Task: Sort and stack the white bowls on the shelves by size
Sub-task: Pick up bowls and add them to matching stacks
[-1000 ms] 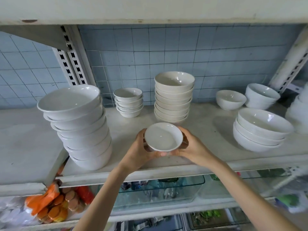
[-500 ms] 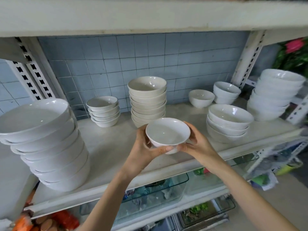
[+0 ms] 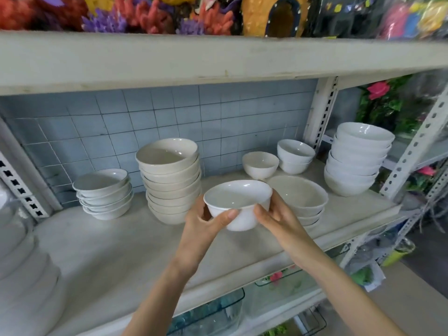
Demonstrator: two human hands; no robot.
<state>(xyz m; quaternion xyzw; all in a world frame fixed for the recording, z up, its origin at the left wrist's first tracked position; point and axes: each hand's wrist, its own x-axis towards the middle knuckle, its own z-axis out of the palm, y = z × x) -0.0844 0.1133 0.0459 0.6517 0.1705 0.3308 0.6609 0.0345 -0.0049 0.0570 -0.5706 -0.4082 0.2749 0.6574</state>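
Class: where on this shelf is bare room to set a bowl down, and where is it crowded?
Widest bare patch: the shelf front left, bordered by the shallow stack, cream stack and left hand. A smaller one: the front right corner, before the tall stack. Crowded: the right half, with wide stack, single bowl and pair.

Bright coral ornaments [image 3: 150,18] crowd the top of the view. Pale blue tiles [image 3: 169,112] cover the back wall. Pink artificial flowers [image 3: 378,89] stand at right, clear glass containers [image 3: 218,314] lowest.
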